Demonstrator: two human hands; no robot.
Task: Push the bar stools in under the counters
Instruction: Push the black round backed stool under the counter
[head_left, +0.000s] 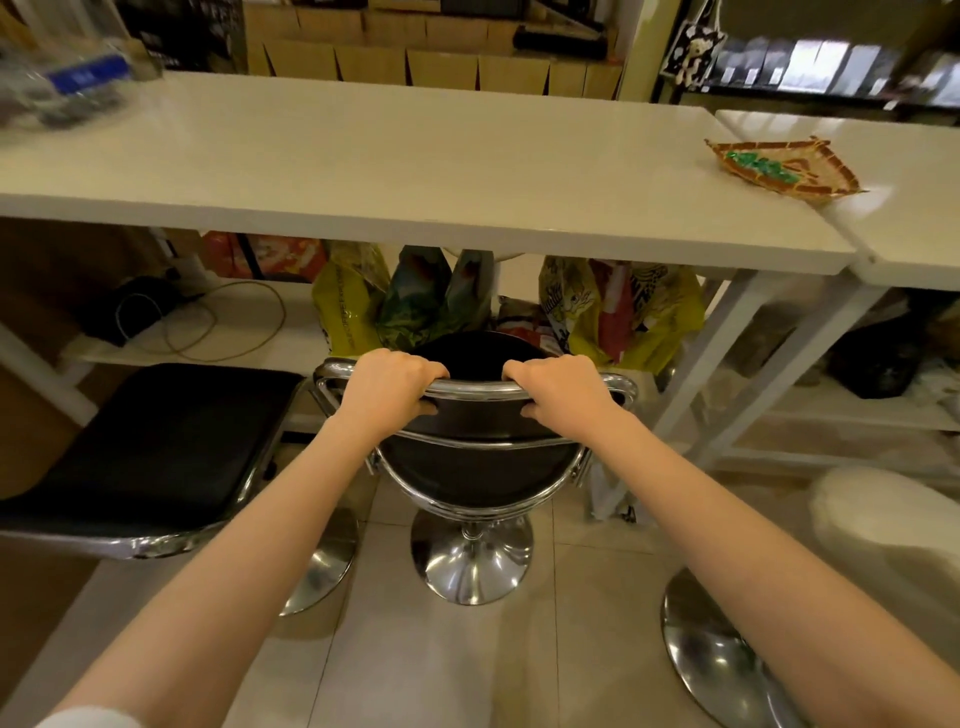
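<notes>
— Stool (475, 415) stood just short of the counter (415, 228). Grip?
— Left hand (387, 389) and right hand (563, 392) each curled round its chrome backrest rail (475, 387). Probably rigid, base-heavy; the rail looked the right hold.

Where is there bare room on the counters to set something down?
The white counter is bare across its middle, between the blurred clutter at its far left end and the woven tray at its right end. The adjoining counter is bare beyond the tray.
</notes>
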